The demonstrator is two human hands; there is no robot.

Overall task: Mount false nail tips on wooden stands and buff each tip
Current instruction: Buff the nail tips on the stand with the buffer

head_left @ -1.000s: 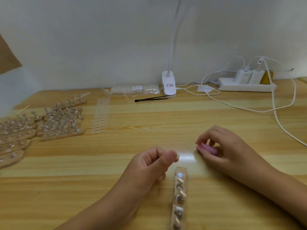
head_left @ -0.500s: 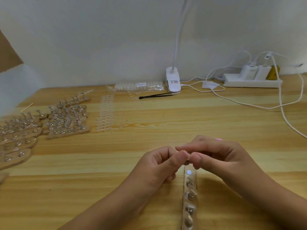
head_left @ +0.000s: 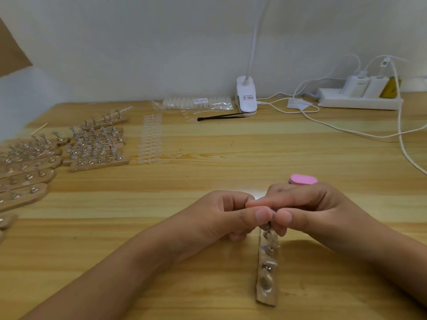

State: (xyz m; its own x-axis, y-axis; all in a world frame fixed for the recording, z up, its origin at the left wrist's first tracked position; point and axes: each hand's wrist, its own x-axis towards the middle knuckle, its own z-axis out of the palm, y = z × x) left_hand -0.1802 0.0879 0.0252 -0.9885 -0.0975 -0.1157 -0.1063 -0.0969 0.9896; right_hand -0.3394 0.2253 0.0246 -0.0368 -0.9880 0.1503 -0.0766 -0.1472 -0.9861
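Observation:
A wooden stand [head_left: 266, 277] with a row of metal holders, some of them bearing clear nail tips, lies lengthwise on the table at the near centre. Just above its far end my left hand [head_left: 227, 217] and my right hand [head_left: 309, 210] meet fingertip to fingertip. Left thumb and forefinger pinch a small clear nail tip [head_left: 272, 217], which is mostly hidden. Right thumb and forefinger close on the same spot. A pink buffer block [head_left: 303, 180] lies on the table behind my right hand, apart from the fingers.
Several more wooden stands [head_left: 96, 146] carrying tips lie at the left. Strips of loose tips [head_left: 150, 139], a bag of tips [head_left: 196, 103], black tweezers [head_left: 221, 116], a clip lamp [head_left: 246, 95], a power strip [head_left: 359, 101] and white cables [head_left: 402, 135] sit further back.
My right hand left the pink buffer on the table and moved left to meet my left hand over the stand's far end. The camera has tilted slightly.

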